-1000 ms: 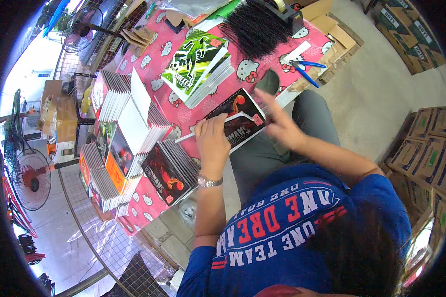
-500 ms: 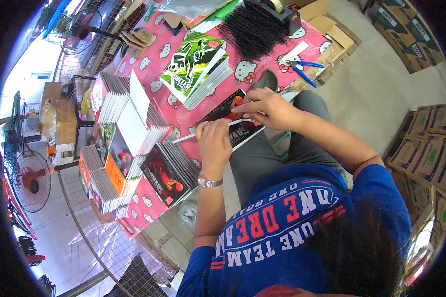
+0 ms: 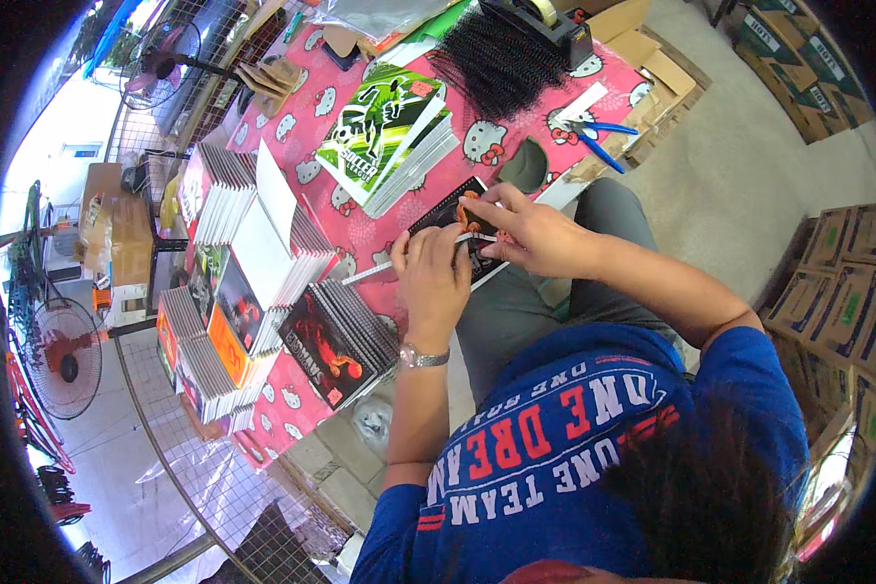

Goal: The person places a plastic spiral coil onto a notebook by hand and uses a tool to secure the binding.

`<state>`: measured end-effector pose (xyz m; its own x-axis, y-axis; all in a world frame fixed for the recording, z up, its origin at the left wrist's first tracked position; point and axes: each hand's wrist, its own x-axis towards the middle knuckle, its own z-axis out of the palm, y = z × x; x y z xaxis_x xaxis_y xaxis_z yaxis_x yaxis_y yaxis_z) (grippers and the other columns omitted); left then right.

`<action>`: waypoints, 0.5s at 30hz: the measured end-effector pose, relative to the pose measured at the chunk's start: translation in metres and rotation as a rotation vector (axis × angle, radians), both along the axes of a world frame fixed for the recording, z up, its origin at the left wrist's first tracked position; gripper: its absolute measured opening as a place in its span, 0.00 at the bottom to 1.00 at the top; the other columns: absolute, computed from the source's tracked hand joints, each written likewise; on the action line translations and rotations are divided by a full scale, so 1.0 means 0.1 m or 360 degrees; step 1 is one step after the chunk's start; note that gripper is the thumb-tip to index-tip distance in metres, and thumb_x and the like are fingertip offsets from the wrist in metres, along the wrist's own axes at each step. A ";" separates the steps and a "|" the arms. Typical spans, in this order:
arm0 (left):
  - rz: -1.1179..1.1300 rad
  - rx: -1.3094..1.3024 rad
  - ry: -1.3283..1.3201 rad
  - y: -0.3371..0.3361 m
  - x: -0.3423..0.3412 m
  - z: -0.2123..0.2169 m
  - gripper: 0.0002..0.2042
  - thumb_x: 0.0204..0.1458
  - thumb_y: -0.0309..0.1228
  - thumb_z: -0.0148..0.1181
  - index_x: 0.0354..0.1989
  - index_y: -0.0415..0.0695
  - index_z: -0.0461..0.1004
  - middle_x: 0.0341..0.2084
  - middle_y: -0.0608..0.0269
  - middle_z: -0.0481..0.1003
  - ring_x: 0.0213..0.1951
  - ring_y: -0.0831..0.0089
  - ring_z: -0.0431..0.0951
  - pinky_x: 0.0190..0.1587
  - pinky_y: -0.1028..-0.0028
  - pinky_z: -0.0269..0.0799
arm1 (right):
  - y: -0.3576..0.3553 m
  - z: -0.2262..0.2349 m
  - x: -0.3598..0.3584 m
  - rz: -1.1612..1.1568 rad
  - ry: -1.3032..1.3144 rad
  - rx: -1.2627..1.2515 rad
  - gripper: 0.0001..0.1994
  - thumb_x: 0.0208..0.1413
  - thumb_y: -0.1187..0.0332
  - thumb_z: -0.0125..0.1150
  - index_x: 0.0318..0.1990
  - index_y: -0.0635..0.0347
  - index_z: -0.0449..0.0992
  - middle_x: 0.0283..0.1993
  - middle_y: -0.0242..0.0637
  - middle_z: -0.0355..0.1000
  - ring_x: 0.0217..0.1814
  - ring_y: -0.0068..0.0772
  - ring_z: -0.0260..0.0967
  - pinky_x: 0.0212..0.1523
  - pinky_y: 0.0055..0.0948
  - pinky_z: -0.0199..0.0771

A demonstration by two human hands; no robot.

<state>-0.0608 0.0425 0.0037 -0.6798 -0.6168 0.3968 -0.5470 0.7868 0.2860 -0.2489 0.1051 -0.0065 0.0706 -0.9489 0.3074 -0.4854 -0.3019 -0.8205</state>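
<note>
right hand comes in to meet the left over the notebook

a second ago the right hand lay further down the near edge of the dark notebook, well apart from the left hand. half a second ago it had swung up onto the cover, fingers spread. now it has closed in on the thin white strip, fingertips pinching just beside the left hand's. the left hand has edged toward the notebook, and the strip's free end now pokes out to the left.
</note>
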 end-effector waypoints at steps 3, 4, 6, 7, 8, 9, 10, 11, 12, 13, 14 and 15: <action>-0.0059 -0.0073 -0.0052 0.03 -0.05 -0.01 0.11 0.50 0.27 0.58 0.43 0.44 0.70 0.39 0.61 0.74 0.45 0.62 0.73 0.60 0.57 0.53 | 0.00 0.18 0.01 -0.0092 0.0129 0.0004 0.25 0.52 0.70 0.60 0.60 0.54 0.64 0.41 0.44 0.65 0.39 0.48 0.71 0.37 0.42 0.74; -0.0040 -0.0060 -0.0070 0.03 -0.06 0.00 0.11 0.49 0.27 0.58 0.42 0.44 0.70 0.39 0.61 0.74 0.45 0.62 0.73 0.60 0.57 0.53 | -0.02 0.26 0.02 -0.0071 0.0229 0.0320 0.24 0.54 0.69 0.59 0.59 0.54 0.64 0.42 0.47 0.65 0.40 0.50 0.71 0.35 0.43 0.74; -0.0030 -0.0046 -0.0090 0.03 -0.07 0.00 0.11 0.48 0.26 0.58 0.41 0.44 0.70 0.38 0.61 0.74 0.45 0.62 0.72 0.60 0.57 0.53 | 0.00 0.28 0.04 -0.0055 0.0325 0.0638 0.23 0.55 0.68 0.58 0.59 0.55 0.63 0.43 0.49 0.65 0.40 0.52 0.71 0.34 0.43 0.74; -0.0040 -0.0024 -0.0082 0.03 -0.05 -0.01 0.11 0.48 0.26 0.58 0.41 0.43 0.70 0.38 0.61 0.74 0.44 0.62 0.73 0.60 0.57 0.53 | 0.03 0.27 0.05 -0.0062 0.0411 0.0325 0.21 0.56 0.67 0.57 0.57 0.56 0.64 0.42 0.50 0.66 0.39 0.53 0.71 0.32 0.44 0.74; -0.0044 -0.0003 -0.0076 0.02 -0.04 0.00 0.11 0.47 0.26 0.59 0.40 0.43 0.70 0.38 0.61 0.74 0.44 0.62 0.73 0.60 0.57 0.53 | 0.04 0.28 0.06 -0.0063 0.0492 0.0007 0.19 0.57 0.67 0.56 0.56 0.56 0.65 0.40 0.50 0.68 0.39 0.54 0.71 0.30 0.45 0.74; -0.0042 -0.0003 -0.0079 0.01 -0.02 0.00 0.11 0.47 0.26 0.59 0.40 0.43 0.70 0.38 0.61 0.74 0.44 0.62 0.73 0.60 0.57 0.53 | 0.01 0.31 0.06 -0.0060 0.0489 0.0007 0.19 0.57 0.67 0.56 0.56 0.56 0.65 0.40 0.50 0.68 0.39 0.54 0.71 0.30 0.45 0.74; -0.0049 0.0043 -0.0081 0.00 0.00 -0.01 0.11 0.47 0.26 0.59 0.40 0.43 0.71 0.38 0.62 0.75 0.44 0.63 0.73 0.60 0.57 0.53 | -0.03 0.36 0.07 0.0009 0.0371 0.0336 0.19 0.56 0.66 0.57 0.54 0.57 0.66 0.41 0.50 0.68 0.39 0.53 0.71 0.33 0.43 0.74; -0.0056 0.0089 -0.0081 -0.01 0.03 -0.01 0.10 0.47 0.26 0.58 0.39 0.44 0.71 0.37 0.62 0.75 0.44 0.63 0.73 0.60 0.57 0.53 | -0.08 0.40 0.06 0.0079 0.0255 0.0662 0.18 0.56 0.66 0.58 0.53 0.58 0.66 0.41 0.50 0.68 0.39 0.52 0.71 0.35 0.42 0.74; -0.0065 0.0090 -0.0079 -0.02 0.02 -0.03 0.10 0.47 0.26 0.58 0.39 0.44 0.71 0.37 0.62 0.75 0.44 0.63 0.73 0.60 0.57 0.53 | -0.16 0.23 -0.01 0.0070 0.0254 0.0665 0.18 0.56 0.66 0.58 0.53 0.58 0.66 0.41 0.50 0.68 0.39 0.52 0.71 0.35 0.42 0.74; -0.0083 0.0109 -0.0072 -0.01 0.02 -0.01 0.09 0.48 0.27 0.58 0.38 0.44 0.72 0.37 0.62 0.75 0.44 0.63 0.73 0.61 0.57 0.52 | -0.29 -0.07 -0.11 -0.0138 0.0253 0.0376 0.19 0.54 0.64 0.60 0.52 0.59 0.67 0.43 0.50 0.67 0.42 0.52 0.70 0.39 0.43 0.73; -0.0090 0.0130 -0.0061 -0.01 0.03 -0.01 0.08 0.48 0.28 0.58 0.38 0.45 0.72 0.36 0.63 0.75 0.44 0.64 0.73 0.61 0.56 0.51 | -0.39 -0.25 -0.22 -0.0334 0.0254 0.0087 0.20 0.53 0.62 0.61 0.51 0.60 0.68 0.45 0.50 0.67 0.45 0.51 0.69 0.43 0.44 0.72; -0.0083 0.0128 -0.0058 -0.01 0.05 -0.01 0.08 0.48 0.28 0.58 0.38 0.45 0.72 0.36 0.63 0.75 0.44 0.64 0.73 0.61 0.56 0.51 | -0.44 -0.28 -0.30 -0.0549 0.0801 0.0124 0.22 0.49 0.56 0.65 0.48 0.59 0.71 0.46 0.50 0.68 0.55 0.54 0.63 0.53 0.47 0.66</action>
